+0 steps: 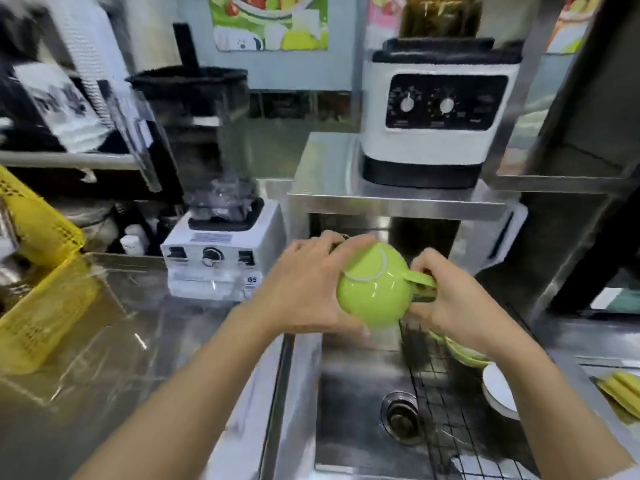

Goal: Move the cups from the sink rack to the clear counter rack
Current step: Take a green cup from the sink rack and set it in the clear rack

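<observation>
A round green cup (375, 289) patterned like a tennis ball hangs upside down above the sink, held by both hands. My left hand (304, 289) cups its left side. My right hand (453, 299) pinches its green handle. Below on the right, the black wire sink rack (450, 403) carries more green crockery (462, 351) and a white dish (498, 393), partly hidden by my right arm. The clear counter rack (79, 341) sits on the steel counter at the left.
A steel sink (353, 410) with a drain lies under the cup. One white blender base (218, 254) stands behind the counter, another (436, 116) on a steel shelf above the sink. A yellow basket (38, 271) leans at the far left. Yellow cloths (620, 389) lie at right.
</observation>
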Tool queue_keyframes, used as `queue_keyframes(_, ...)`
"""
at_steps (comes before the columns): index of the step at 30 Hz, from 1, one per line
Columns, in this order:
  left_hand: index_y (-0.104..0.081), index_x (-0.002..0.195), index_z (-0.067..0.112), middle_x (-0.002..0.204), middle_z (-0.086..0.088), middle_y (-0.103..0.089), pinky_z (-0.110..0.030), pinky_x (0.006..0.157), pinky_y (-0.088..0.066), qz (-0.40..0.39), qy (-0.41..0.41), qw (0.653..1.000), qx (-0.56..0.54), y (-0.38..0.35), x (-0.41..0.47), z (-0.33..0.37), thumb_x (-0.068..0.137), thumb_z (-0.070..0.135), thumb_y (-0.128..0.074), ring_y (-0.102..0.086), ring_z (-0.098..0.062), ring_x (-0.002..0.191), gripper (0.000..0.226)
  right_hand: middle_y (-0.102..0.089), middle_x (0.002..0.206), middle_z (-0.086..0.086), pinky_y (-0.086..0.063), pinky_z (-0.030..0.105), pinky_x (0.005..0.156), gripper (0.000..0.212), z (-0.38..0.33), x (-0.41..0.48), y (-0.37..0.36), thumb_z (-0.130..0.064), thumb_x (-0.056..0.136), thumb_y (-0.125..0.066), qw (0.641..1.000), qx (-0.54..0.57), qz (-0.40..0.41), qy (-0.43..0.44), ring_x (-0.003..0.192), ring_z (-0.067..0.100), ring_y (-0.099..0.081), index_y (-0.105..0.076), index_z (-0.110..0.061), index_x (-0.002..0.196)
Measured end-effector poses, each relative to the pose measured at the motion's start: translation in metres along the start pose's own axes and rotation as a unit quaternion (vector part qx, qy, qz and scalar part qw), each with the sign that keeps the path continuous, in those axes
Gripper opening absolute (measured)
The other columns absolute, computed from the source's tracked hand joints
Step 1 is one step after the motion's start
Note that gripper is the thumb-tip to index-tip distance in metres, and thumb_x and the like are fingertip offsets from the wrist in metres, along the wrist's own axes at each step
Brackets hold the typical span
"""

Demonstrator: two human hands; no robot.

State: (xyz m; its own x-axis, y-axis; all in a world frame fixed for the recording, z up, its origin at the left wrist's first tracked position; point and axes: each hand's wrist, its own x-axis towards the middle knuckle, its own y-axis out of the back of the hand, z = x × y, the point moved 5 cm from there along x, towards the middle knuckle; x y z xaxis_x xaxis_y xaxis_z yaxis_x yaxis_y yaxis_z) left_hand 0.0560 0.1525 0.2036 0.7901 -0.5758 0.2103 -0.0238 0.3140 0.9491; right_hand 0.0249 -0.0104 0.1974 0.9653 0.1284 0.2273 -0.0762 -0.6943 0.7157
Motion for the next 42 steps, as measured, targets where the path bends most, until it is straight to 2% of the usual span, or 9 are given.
queue_keyframes(7, -0.02, 0.135, 0.045, 0.125, 0.005, -0.047, -0.036, 0.101, -0.029, 0.041, 0.05, 0.996, 0.058, 0.064, -0.057, -0.1, 0.041, 0.069, -0.07, -0.045, -0.017, 0.117, 0.109, -0.046, 0.062, -0.008, -0.035, 0.014, 0.053, 0.04, -0.089, 0.054, -0.078, -0.001, 0.067, -0.073, 0.996, 0.028, -0.023, 0.076, 0.053, -0.002, -0.042, -0.039, -0.021, 0.072)
queue_keyframes(13, -0.02, 0.136, 0.045, 0.129, 0.006, -0.044, -0.037, 0.102, -0.028, 0.045, 0.091, 0.992, 0.075, 0.087, -0.086, -0.163, 0.043, 0.063, -0.075, -0.044, -0.015, 0.119, 0.109, -0.045, 0.071, -0.011, -0.034, 0.013, 0.058, 0.035, -0.134, 0.087, -0.126, -0.004, 0.07, -0.073, 0.99, 0.013, -0.044, 0.132, 0.061, 0.007, -0.041, -0.043, -0.016, 0.082)
queue_keyframes(16, -0.017, 0.136, 0.045, 0.13, 0.005, -0.044, -0.036, 0.1, -0.027, 0.036, 0.107, 0.99, 0.081, 0.091, -0.098, -0.194, 0.044, 0.063, -0.075, -0.044, -0.017, 0.119, 0.11, -0.048, 0.077, -0.017, -0.036, 0.01, 0.061, 0.032, -0.146, 0.098, -0.15, -0.009, 0.072, -0.074, 0.989, 0.034, -0.075, 0.125, 0.065, -0.003, -0.046, -0.048, -0.015, 0.089)
queue_keyframes(23, -0.018, 0.135, 0.045, 0.134, 0.006, -0.042, -0.037, 0.096, -0.029, -0.026, 0.135, 0.986, 0.098, 0.084, -0.119, -0.243, 0.047, 0.059, -0.077, -0.045, -0.02, 0.116, 0.107, -0.061, 0.078, 0.002, -0.04, 0.029, 0.067, 0.007, -0.161, 0.114, -0.198, -0.02, 0.085, -0.062, 0.988, 0.015, -0.099, 0.119, 0.072, 0.02, -0.05, -0.06, -0.024, 0.09)
queue_keyframes(26, -0.018, 0.135, 0.044, 0.137, 0.006, -0.04, -0.038, 0.1, -0.027, -0.051, 0.147, 0.984, 0.09, 0.086, -0.127, -0.264, 0.05, 0.053, -0.078, -0.043, -0.02, 0.12, 0.105, -0.064, 0.081, 0.001, -0.039, 0.031, 0.067, 0.011, -0.172, 0.124, -0.22, -0.02, 0.086, -0.061, 0.984, -0.01, -0.119, 0.129, 0.072, 0.017, -0.05, -0.064, -0.017, 0.096)
queue_keyframes(29, -0.019, 0.133, 0.044, 0.137, 0.005, -0.039, -0.042, 0.104, -0.026, -0.08, 0.163, 0.981, 0.065, 0.085, -0.134, -0.287, 0.051, 0.047, -0.079, -0.043, -0.021, 0.122, 0.102, -0.054, 0.073, -0.007, -0.035, 0.031, 0.06, 0.011, -0.182, 0.135, -0.245, -0.021, 0.087, -0.06, 0.98, -0.036, -0.143, 0.134, 0.062, 0.007, -0.042, -0.062, -0.015, 0.095)
queue_keyframes(37, -0.021, 0.135, 0.04, 0.139, 0.003, -0.037, -0.041, 0.097, -0.033, -0.131, 0.207, 0.968, 0.048, 0.069, -0.151, -0.324, 0.053, 0.036, -0.084, -0.045, -0.026, 0.121, 0.104, -0.065, 0.102, 0.009, -0.047, 0.04, 0.079, 0.015, -0.188, 0.151, -0.293, -0.02, 0.087, -0.056, 0.959, -0.115, -0.224, 0.131, 0.089, 0.027, -0.056, -0.058, -0.013, 0.1)
queue_keyframes(40, -0.015, 0.139, 0.042, 0.147, 0.004, -0.029, -0.042, 0.1, -0.037, -0.134, 0.218, 0.966, 0.026, 0.057, -0.157, -0.336, 0.055, 0.034, -0.083, -0.04, -0.026, 0.128, 0.108, -0.063, 0.106, 0.008, -0.047, 0.04, 0.081, 0.021, -0.183, 0.149, -0.305, -0.02, 0.085, -0.059, 0.948, -0.117, -0.262, 0.137, 0.085, 0.022, -0.052, -0.056, -0.016, 0.105)
queue_keyframes(42, -0.008, 0.141, 0.044, 0.154, 0.004, -0.016, -0.042, 0.108, -0.031, -0.139, 0.225, 0.964, 0.011, 0.052, -0.16, -0.341, 0.059, 0.033, -0.081, -0.027, -0.024, 0.138, 0.111, -0.059, 0.11, 0.005, -0.045, 0.036, 0.08, 0.03, -0.182, 0.149, -0.307, -0.019, 0.084, -0.061, 0.945, -0.104, -0.277, 0.144, 0.081, 0.018, -0.047, -0.052, -0.018, 0.113)
